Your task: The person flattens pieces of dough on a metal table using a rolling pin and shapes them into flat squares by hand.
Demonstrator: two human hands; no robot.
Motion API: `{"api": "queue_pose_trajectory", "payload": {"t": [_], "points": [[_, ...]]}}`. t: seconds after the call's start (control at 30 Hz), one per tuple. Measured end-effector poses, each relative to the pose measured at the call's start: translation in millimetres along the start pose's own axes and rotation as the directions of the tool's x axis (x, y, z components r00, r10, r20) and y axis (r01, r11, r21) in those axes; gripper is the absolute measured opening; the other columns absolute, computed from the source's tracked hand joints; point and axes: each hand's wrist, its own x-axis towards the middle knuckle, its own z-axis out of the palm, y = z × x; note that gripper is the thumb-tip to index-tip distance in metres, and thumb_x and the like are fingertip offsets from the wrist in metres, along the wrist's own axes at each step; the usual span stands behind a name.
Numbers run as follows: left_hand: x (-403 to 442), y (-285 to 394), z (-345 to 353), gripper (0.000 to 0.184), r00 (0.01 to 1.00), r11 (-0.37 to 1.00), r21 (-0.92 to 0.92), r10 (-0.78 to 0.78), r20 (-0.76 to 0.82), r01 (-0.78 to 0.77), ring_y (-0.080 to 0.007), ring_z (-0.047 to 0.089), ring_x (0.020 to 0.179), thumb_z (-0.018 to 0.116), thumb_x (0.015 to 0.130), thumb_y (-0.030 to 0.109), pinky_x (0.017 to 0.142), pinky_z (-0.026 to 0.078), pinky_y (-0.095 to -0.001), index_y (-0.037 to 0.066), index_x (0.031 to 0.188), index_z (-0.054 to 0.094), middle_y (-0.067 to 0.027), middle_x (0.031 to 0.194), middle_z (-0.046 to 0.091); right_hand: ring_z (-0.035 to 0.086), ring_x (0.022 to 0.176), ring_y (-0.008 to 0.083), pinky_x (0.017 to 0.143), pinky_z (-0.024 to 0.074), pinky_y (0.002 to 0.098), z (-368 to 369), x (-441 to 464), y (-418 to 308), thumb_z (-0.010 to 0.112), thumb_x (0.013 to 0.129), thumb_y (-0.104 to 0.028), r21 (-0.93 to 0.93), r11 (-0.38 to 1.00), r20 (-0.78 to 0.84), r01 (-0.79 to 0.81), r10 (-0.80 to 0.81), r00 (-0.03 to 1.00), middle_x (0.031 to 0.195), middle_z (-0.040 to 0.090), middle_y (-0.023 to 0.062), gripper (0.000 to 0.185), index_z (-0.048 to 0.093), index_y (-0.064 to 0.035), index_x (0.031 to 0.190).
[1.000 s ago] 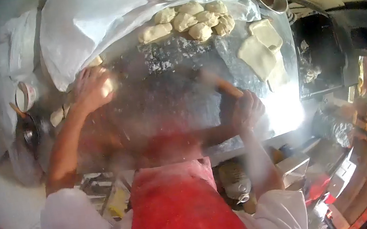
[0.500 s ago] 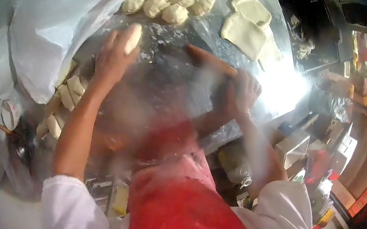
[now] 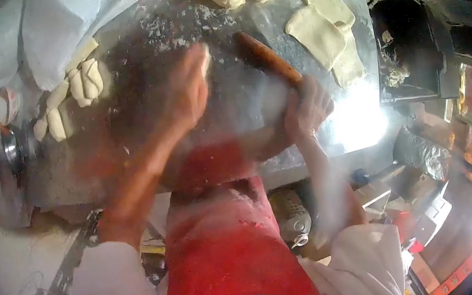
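We saw right hand gripping rolling pin by one end, left hand (blurred) holding dough, likely soft, best palmed.

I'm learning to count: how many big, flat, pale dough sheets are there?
3, right of the brown wooden rolling pin: a left sheet, an upper sheet, a lower sheet. They overlap; more may be hidden.

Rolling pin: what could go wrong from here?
The right hand grips the rolling pin near one end, so pressure could come out uneven. The far end lies near the left hand and its dough piece; they might knock. The flattened dough sheets overlap, so may stick together.
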Motion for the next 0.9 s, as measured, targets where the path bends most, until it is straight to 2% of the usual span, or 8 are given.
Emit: {"api": "queue_pose_trajectory", "payload": {"t": [0.2,0.47,0.63,0.7,0.77,0.83,0.87,0.9], "points": [[-134,49,4,0.072,0.983,0.988,-0.029,-0.150,0.102,0.154,-0.0482,0.037,0.154,0.066,0.097,0.008,0.127,0.034,-0.0537,-0.002,0.162,0.037,-0.0261,0.165,0.039,0.050,0.136,0.0345,0.117,0.0283,0.0548,-15,0,3,0.066,0.100,-0.029,0.044,0.996,0.030,0.080,-0.082,0.996,0.144,0.059,0.0113,0.049,0.056,-0.0149,0.146],[-50,43,24,0.068,0.934,0.888,0.379,-0.331,0.133,0.261,-0.0390,0.026,0.161,0.053,0.109,0.042,0.125,0.021,-0.0689,0.006,0.165,0.037,-0.0105,0.175,0.030,0.055,0.130,0.0367,0.109,0.0399,0.0525,-47,-47,39,0.071,0.096,-0.023,0.034,0.989,0.160,0.145,-0.149,0.976,0.142,0.060,0.0091,0.049,0.060,-0.0184,0.143],[-39,41,15,0.068,0.971,0.876,0.436,-0.239,0.023,0.205,-0.0395,0.043,0.149,0.061,0.104,0.042,0.118,0.035,-0.0621,0.000,0.156,0.049,-0.0162,0.164,0.046,0.058,0.125,0.0349,0.107,0.0420,0.0514,-59,-53,18,0.072,0.094,-0.022,0.096,0.983,0.189,0.157,-0.172,0.967,0.139,0.062,0.0087,0.049,0.061,-0.0176,0.142],[-20,12,-2,0.069,0.657,0.683,-0.091,-0.646,0.389,0.725,-0.0424,0.031,0.158,0.053,0.110,0.045,0.129,0.026,-0.0539,0.006,0.165,0.036,-0.0133,0.173,0.033,0.060,0.123,0.0340,0.106,0.0425,0.0509,-74,-43,-13,0.072,0.094,-0.021,0.145,0.977,0.249,0.158,-0.191,0.950,0.138,0.063,0.0087,0.049,0.061,-0.0168,0.142],[-25,8,-35,0.071,0.796,0.641,-0.513,-0.585,0.156,0.571,-0.0364,0.035,0.157,0.051,0.111,0.049,0.130,0.027,-0.0462,0.003,0.164,0.037,-0.0216,0.167,0.041,0.061,0.124,0.0327,0.105,0.0433,0.0502,-89,-47,-46,0.072,0.094,-0.020,0.160,0.909,0.252,0.385,-0.415,0.874,0.139,0.063,0.0092,0.050,0.061,-0.0139,0.142],[-16,-8,-51,0.068,0.890,0.877,-0.150,-0.454,0.054,0.456,-0.0351,0.035,0.158,0.053,0.111,0.048,0.130,0.023,-0.0522,0.010,0.165,0.039,-0.0165,0.168,0.043,0.059,0.130,0.0333,0.107,0.0428,0.0505,-67,-43,-73,0.072,0.095,-0.023,0.208,0.885,0.242,0.416,-0.459,0.855,0.144,0.061,0.0111,0.053,0.059,-0.0126,0.145],[-16,-13,-48,0.068,0.885,0.872,-0.150,-0.462,0.063,0.466,-0.0351,0.035,0.158,0.053,0.111,0.048,0.130,0.023,-0.0522,0.010,0.165,0.039,-0.0165,0.168,0.043,0.056,0.137,0.0339,0.109,0.0423,0.0507,-53,-39,-81,0.071,0.096,-0.026,0.251,0.855,0.213,0.454,-0.506,0.836,0.149,0.059,0.0130,0.056,0.057,-0.0114,0.148],[-20,-18,-43,0.067,0.909,0.918,0.164,-0.386,0.157,0.362,-0.0351,0.035,0.158,0.054,0.110,0.048,0.130,0.020,-0.0564,0.014,0.166,0.040,-0.0129,0.168,0.043,0.056,0.137,0.0339,0.109,0.0423,0.0507,-40,-40,-83,0.071,0.096,-0.026,0.254,0.858,0.232,0.446,-0.502,0.833,0.149,0.059,0.0130,0.056,0.057,-0.0114,0.148]]}}
